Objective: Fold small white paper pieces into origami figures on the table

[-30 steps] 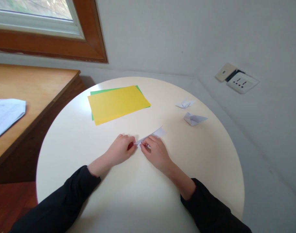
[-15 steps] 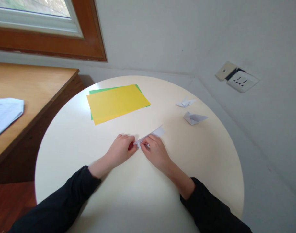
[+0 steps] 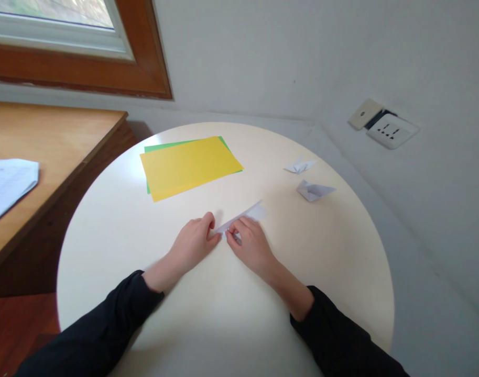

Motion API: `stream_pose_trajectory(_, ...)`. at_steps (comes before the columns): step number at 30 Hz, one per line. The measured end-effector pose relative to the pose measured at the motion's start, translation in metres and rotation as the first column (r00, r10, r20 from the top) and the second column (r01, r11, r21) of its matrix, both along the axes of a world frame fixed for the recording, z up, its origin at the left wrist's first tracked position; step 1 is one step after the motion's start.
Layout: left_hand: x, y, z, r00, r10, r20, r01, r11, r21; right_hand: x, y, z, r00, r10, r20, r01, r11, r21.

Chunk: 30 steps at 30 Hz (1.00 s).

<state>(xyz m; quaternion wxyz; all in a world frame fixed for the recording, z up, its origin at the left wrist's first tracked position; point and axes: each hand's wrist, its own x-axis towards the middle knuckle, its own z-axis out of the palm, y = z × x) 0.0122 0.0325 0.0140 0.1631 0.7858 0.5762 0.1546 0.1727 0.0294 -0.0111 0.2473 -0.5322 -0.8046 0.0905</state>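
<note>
A folded piece of white paper (image 3: 256,211) lies slantwise on the table in front of me, its narrow end to the left and a wider flap to the right. My right hand (image 3: 250,242) is closed on its near side, thumb and fingers pinched together and covering part of it. At the narrow end is my left hand (image 3: 194,236), its thumb by the paper's tip. The index finger is lifted away from the thumb, leaving a gap between them.
Yellow paper (image 3: 191,168) lies over a green sheet (image 3: 148,148) on the round white table (image 3: 224,314). Two folded white paper shapes (image 3: 315,191) (image 3: 300,166) rest at the right. A wooden desk (image 3: 66,128) with papers (image 3: 11,180) stands left; a wall socket (image 3: 392,131) is at right.
My left index finger and thumb have parted from a closed pinch at the paper's narrow end. The right hand keeps its hold nearly unmoved.
</note>
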Motion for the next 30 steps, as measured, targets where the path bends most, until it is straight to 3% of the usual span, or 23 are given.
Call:
stream_pose_trajectory(2,0.001,-0.010,0.006,0.999,0.002,0.053,-0.009,0.990,0.140,0.000,0.000,0.000,1.000,-0.001,0.006,0.001,1.000,-0.004)
stream_pose_trajectory(4,0.006,-0.025,0.013,0.987,-0.116,0.114,0.075,0.946,0.316,0.000,0.000,0.000,1.000,0.000,0.012,0.000,1.000,-0.011)
stream_pose_trajectory(6,0.014,-0.041,0.019,0.958,-0.255,0.127,0.187,0.899,0.395,0.001,0.000,-0.001,1.000,0.005,0.008,-0.004,1.000,-0.019)
stream_pose_trajectory(10,0.026,-0.062,0.016,0.954,-0.297,0.040,0.270,0.911,0.311,0.002,0.000,-0.003,1.000,0.016,-0.014,-0.017,0.999,-0.028)
stream_pose_trajectory(15,0.027,-0.062,0.004,0.964,-0.258,-0.071,0.266,0.948,0.172,0.002,0.000,-0.001,1.000,0.009,-0.017,-0.010,0.998,-0.063)
stream_pose_trajectory(19,0.026,-0.060,0.003,0.958,-0.254,-0.134,0.269,0.957,0.106,0.001,0.000,0.000,1.000,0.004,0.000,-0.004,0.998,-0.064)
stream_pose_trajectory(30,0.029,-0.058,0.002,0.890,-0.289,-0.351,0.324,0.945,0.041,0.000,-0.004,0.003,1.000,0.002,0.001,-0.002,0.998,-0.056)
